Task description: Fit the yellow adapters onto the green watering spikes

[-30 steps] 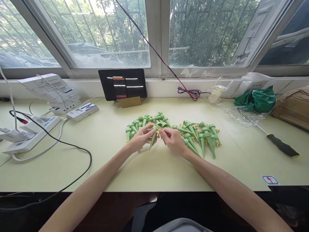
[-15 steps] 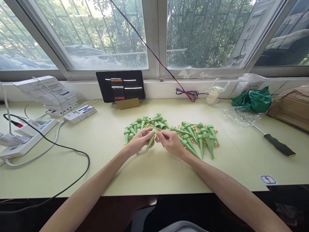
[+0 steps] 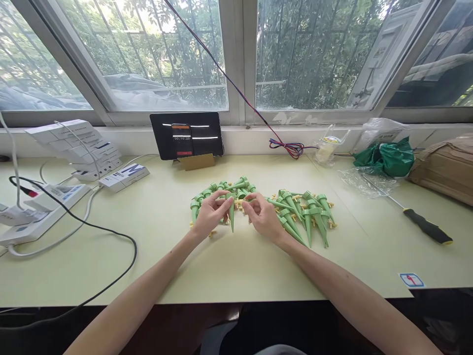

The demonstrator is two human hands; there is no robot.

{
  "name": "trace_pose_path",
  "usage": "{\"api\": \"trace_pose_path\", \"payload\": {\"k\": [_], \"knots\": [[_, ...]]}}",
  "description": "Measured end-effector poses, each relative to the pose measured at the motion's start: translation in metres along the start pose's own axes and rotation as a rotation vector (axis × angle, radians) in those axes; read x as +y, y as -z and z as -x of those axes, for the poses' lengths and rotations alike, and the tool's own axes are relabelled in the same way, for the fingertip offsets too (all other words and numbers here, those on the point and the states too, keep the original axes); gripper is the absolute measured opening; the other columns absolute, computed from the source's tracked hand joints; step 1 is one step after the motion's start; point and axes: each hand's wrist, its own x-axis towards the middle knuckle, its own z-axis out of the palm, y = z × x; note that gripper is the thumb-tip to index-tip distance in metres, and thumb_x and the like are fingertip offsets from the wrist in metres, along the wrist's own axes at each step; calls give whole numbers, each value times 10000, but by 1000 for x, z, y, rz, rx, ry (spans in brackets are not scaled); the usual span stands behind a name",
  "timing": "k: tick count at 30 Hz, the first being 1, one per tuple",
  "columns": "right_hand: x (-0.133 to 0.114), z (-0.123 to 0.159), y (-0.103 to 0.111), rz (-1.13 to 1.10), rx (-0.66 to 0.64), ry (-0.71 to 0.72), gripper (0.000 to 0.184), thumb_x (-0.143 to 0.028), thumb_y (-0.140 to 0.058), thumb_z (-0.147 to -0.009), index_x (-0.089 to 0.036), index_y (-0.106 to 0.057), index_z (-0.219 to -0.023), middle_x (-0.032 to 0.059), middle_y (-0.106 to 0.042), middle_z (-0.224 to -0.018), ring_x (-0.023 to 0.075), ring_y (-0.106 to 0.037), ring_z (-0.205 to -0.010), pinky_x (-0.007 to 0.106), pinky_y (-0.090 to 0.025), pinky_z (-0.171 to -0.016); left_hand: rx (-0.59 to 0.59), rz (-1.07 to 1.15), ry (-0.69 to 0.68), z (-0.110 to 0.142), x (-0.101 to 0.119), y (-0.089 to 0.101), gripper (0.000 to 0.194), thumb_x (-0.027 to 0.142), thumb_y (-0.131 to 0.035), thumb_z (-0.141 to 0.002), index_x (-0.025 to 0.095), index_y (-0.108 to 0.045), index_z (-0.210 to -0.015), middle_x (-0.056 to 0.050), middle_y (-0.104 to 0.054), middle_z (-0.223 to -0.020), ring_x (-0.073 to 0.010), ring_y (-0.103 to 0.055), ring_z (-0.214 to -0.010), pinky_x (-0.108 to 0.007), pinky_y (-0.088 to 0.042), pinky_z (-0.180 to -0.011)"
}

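My left hand is closed round the top of a green plastic watering spike, whose point hangs down just above the table. Beside its cap a small yellow valve sticks out to the right. My right hand has thumb and forefinger at that yellow valve in a pinch; the exact contact is too small to see clearly. Behind my left hand lies a pile of green spikes, partly hidden by the fingers. Right of my right hand is another pile of spikes with yellow valves among them.
A tablet leans at the window behind the piles. On the left are a power strip, a black cable and white boxes. A screwdriver, green bag and brown package lie to the right.
The held spike has turned from slanting to nearly upright. My right fingertips have drawn slightly apart from my left hand, and the yellow valve now shows between them. The view has shifted a little.
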Motion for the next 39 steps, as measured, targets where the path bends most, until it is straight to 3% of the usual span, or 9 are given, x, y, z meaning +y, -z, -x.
{"api": "trace_pose_path", "payload": {"k": [4, 9, 19, 26, 33, 39], "knots": [[0, 1, 0, -29, -105, -21, 453, -522, -612, -890, -195, -495, -1179, 22, -685, -830, 135, -613, -600, 257, -488, -590, -47, -54, -35, 1, -7, -3, 319, 441, -698, -845, 180, -622, -1012, 38, -593, -570, -101, -527, -435, -207, -458, -388], [-1, 2, 0, -12, -157, -3, 484, -456, -708, -815, -202, -508, -1175, 11, -665, -865, 138, -631, -645, 260, -501, -619, -17, -126, -62, 0, -11, -2, 286, 406, -733, -814, 161, -688, -952, 27, -603, -573, -96, -523, -456, -204, -469, -413], [4, 3, -1, 32, -146, -48, 448, -415, -675, -840, -217, -529, -1214, -21, -641, -752, 123, -574, -577, 242, -466, -589, 76, -381, -188, 3, -12, -3, 244, 388, -733, -805, 159, -739, -886, 37, -568, -539, -96, -498, -460, -213, -445, -450], [5, 3, -2, 44, -115, -30, 440, -358, -674, -831, -201, -563, -1227, -21, -634, -732, 125, -572, -585, 240, -462, -593, 87, -348, -162, 3, -6, -4, 315, 425, -556, -936, 163, -693, -826, 9, -605, -578, -102, -523, -471, -211, -442, -459], [2, 1, -3, 109, -61, -13, 407, -327, -662, -832, -159, -598, -1197, -21, -610, -714, 120, -536, -577, 239, -445, -583, 164, -334, -142, 0, -3, 2, 315, 429, -559, -929, 165, -685, -812, 11, -567, -539, -103, -490, -439, -213, -403, -436], [6, -5, 8, 320, -77, 134, 359, -289, -617, -873, -164, -603, -1209, 2, -639, -760, 136, -531, -592, 276, -463, -661, 146, -377, -177, 0, -9, 5, 323, 445, -544, -937, 178, -684, -821, 18, -551, -516, -106, -461, -421, -221, -383, -422]]}}
